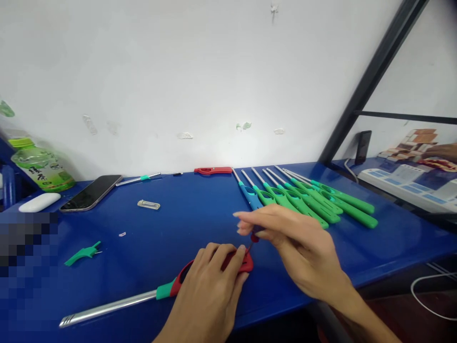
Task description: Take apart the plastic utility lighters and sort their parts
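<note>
A red gas lighter (174, 285) with a teal collar and long metal tube lies near the table's front edge. My left hand (210, 286) is closed over its handle and presses it down. In my right hand (300, 243) is a small screwdriver (254, 237) with a dark and red handle, mostly hidden by my fingers. Its thin shaft slants down to the handle's end, beside my left fingertips; the tip's exact contact is hard to see.
Several green lighters (300, 205) and a blue one (250, 195) lie at the right. Behind are a red handle shell (213, 170) and metal tube (139, 179). Leftward lie a clear part (148, 205), green piece (84, 253), phone (92, 192), white case (40, 202) and bottle (41, 166).
</note>
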